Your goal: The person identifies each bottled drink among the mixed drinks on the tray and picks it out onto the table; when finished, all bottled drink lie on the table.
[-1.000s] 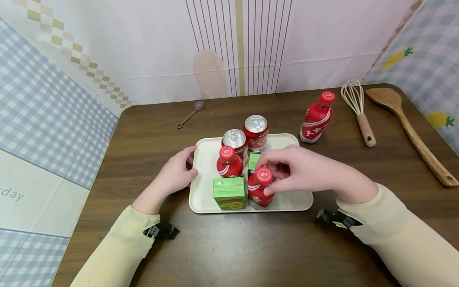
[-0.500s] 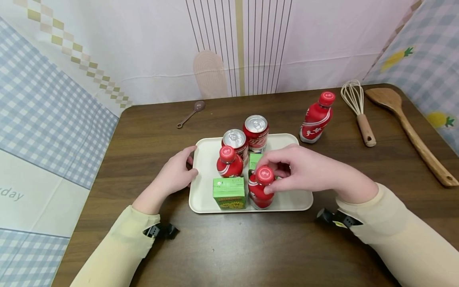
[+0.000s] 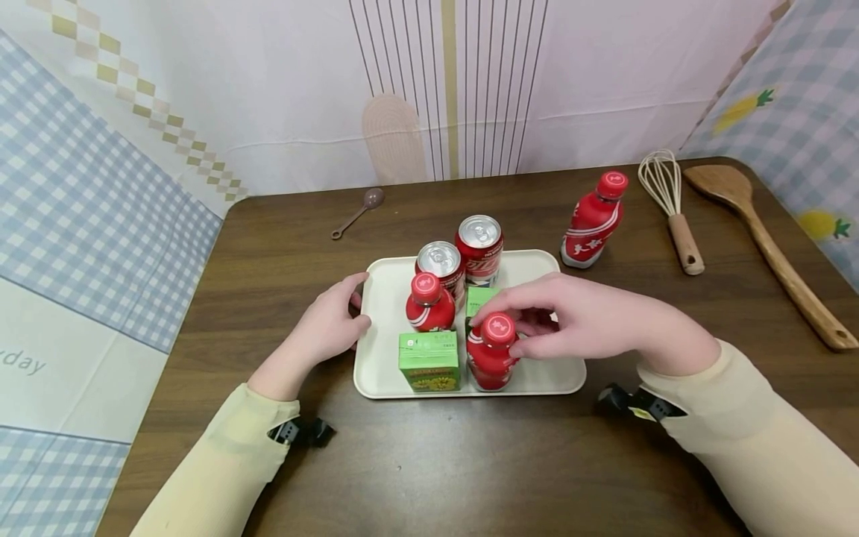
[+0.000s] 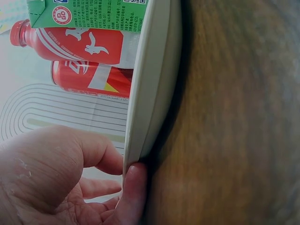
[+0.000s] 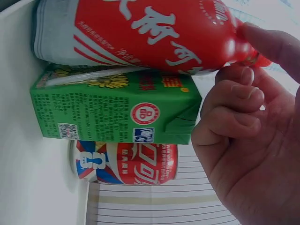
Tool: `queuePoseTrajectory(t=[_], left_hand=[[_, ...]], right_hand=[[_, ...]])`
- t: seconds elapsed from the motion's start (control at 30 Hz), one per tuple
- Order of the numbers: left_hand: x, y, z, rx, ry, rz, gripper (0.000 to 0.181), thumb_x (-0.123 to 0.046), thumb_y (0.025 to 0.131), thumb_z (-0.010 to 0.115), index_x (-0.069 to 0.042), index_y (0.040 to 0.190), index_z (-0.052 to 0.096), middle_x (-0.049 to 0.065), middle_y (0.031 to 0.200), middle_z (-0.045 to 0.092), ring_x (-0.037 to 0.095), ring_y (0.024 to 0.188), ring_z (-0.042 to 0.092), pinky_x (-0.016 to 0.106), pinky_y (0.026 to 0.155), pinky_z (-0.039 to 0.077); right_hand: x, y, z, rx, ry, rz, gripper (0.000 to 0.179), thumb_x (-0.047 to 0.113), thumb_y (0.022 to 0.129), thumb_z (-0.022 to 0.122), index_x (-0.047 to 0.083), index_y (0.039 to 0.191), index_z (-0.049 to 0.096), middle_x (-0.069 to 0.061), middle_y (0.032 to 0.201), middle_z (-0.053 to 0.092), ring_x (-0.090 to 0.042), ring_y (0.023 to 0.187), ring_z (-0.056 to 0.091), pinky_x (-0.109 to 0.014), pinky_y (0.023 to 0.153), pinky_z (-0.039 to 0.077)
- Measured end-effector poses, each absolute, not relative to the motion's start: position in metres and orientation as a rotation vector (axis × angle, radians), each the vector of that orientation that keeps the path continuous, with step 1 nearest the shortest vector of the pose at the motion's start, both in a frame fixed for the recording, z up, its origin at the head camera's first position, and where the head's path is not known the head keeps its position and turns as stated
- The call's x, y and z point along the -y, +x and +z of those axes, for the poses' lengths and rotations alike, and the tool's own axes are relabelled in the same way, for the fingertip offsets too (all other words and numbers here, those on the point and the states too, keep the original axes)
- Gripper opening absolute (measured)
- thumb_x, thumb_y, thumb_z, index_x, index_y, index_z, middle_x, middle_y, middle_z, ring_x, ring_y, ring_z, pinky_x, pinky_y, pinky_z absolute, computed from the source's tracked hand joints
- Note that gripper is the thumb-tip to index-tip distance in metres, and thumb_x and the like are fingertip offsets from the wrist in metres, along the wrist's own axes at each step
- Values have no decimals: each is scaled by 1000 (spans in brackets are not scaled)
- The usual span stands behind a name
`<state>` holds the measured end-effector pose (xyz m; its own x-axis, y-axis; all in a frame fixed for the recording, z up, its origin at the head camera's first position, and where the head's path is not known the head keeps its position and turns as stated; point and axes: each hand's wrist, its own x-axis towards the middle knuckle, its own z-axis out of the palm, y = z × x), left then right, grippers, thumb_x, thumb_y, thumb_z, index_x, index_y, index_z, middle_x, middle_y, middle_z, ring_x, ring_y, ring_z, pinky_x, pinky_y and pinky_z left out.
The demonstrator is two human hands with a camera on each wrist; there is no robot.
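Note:
On the cream tray (image 3: 379,373) stands a red cola bottle (image 3: 492,365) at the front. My right hand (image 3: 570,317) pinches this bottle at its neck; in the right wrist view the thumb and curled fingers lie either side of the neck (image 5: 239,49). My left hand (image 3: 329,321) grips the tray's left rim, thumb on one side and a finger under it in the left wrist view (image 4: 133,187). Beside the held bottle are a green drink carton (image 3: 429,362), another red bottle (image 3: 429,306), a second green carton (image 3: 478,300) partly hidden, and two red cola cans (image 3: 439,261).
A further red bottle (image 3: 593,220) stands behind the tray on the right. A whisk (image 3: 673,212) and a wooden spatula (image 3: 765,239) lie at the far right. At the back left lies a small brown spoon (image 3: 359,212). Curtains hang behind the dark wooden table (image 3: 403,470).
The held bottle and my right hand have shifted slightly to the right. My left hand stays at the tray's rim, and the other things have not visibly moved.

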<state>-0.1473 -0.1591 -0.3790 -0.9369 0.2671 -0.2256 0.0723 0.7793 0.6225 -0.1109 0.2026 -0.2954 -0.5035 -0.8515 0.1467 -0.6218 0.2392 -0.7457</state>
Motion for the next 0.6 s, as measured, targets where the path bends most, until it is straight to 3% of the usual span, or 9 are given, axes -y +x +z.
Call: queuePoseTrajectory(t=[0.1,0.23,0.6], left_hand=[[159,-148,-379,-2670,264,914,72,-8,91,58,-4,159,33,17,115,57,19,64,64,31,59,59],[159,-148,-380,-2677,275,910,72,-8,91,57,-4,158,34,17,114,58,19,64,64,31,58,59],[159,-147,-380,-2688,279,910,72,-7,90,57,-3,158,34,17,114,58,19,64,64,31,58,59]], right_hand=[[-203,-112,-296,-2221,-1371,-1156,33,14,92,78,25,122,70,14,87,63,-7,62,52,-22,56,47],[-204,-113,-296,-2228,-1306,-1180,31,17,90,80,26,118,71,13,81,60,-8,61,51,-23,55,46],[-201,-113,-299,-2209,-1360,-1180,34,12,90,79,26,120,72,16,80,60,-6,61,50,-21,54,45]])
